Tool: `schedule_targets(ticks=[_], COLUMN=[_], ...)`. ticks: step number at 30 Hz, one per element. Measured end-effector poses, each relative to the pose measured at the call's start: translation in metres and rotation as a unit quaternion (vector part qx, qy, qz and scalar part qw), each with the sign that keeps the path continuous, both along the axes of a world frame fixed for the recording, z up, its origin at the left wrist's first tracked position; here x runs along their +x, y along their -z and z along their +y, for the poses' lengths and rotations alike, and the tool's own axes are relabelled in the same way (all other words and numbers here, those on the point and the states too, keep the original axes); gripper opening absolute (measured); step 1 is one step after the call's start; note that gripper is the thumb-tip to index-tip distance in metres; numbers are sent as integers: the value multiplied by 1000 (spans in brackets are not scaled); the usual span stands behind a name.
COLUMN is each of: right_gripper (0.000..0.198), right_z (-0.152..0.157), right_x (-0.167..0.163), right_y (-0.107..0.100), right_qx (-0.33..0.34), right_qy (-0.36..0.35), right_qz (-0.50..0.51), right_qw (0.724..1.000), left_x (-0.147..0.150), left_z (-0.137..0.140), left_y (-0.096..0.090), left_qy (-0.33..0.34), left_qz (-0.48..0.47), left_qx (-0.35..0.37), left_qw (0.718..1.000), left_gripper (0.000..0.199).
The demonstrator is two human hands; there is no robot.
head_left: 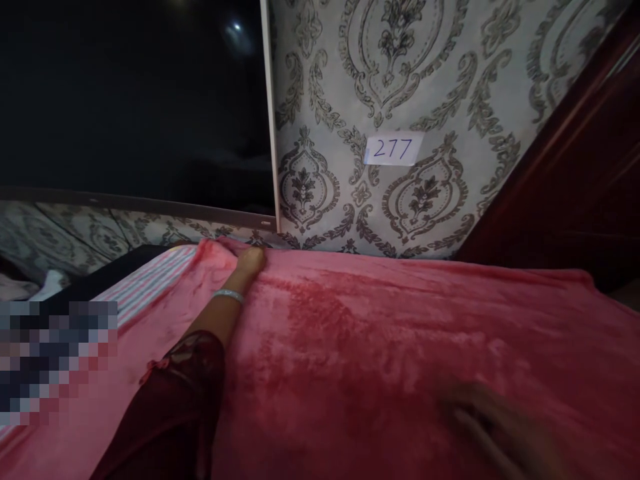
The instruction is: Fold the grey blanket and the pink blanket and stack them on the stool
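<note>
A pink plush blanket lies spread over a flat surface, its far edge running along the wall. At that far edge my left hand is closed on the blanket, the arm stretched forward in a dark red sleeve with a silvery bracelet at the wrist. Low on the right, my right hand is smeared by motion over the blanket, so its fingers do not show clearly. Striped cloth shows beside the blanket's left edge.
A large dark television screen stands at the upper left. Patterned wallpaper carries a paper label reading 277. Dark red polished furniture slants down on the right. A blurred-out patch covers the lower left.
</note>
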State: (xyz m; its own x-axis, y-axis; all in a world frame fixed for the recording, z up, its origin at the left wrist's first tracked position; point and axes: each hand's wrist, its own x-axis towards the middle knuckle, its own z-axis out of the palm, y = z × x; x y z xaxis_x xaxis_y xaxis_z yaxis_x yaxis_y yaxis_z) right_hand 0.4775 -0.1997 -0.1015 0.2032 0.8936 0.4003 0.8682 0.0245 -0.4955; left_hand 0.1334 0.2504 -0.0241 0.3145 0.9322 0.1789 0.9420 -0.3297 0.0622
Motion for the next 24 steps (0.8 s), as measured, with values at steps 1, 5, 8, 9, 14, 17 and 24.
schedule_targets(ticks=[1, 5, 8, 9, 14, 17, 24], right_gripper=[34, 39, 41, 42, 42, 39, 33], right_z=[22, 113, 170, 186, 245, 261, 265], right_x=[13, 66, 99, 107, 139, 153, 166], right_y=[-11, -45, -47, -45, -20, 0, 9], right_qx=[2, 37, 51, 46, 6, -47, -52], right_qy=[-3, 13, 57, 72, 125, 158, 181], right_qz=[6, 14, 20, 18, -107, -170, -199], right_qw=[1000, 999, 997, 996, 986, 972, 962], left_x=[4, 15, 24, 28, 41, 39, 56], left_z=[3, 10, 15, 18, 31, 30, 7], left_y=[1, 3, 4, 4, 14, 21, 16], left_qy=[-7, -25, -54, -67, -74, -41, 127], left_qz=[-2, -13, -29, -35, -46, -26, -23], left_qx=[-8, -10, 17, 29, 51, 46, 93], left_qw=[1000, 1000, 998, 997, 995, 998, 987], left_gripper=[40, 38, 43, 44, 43, 38, 42])
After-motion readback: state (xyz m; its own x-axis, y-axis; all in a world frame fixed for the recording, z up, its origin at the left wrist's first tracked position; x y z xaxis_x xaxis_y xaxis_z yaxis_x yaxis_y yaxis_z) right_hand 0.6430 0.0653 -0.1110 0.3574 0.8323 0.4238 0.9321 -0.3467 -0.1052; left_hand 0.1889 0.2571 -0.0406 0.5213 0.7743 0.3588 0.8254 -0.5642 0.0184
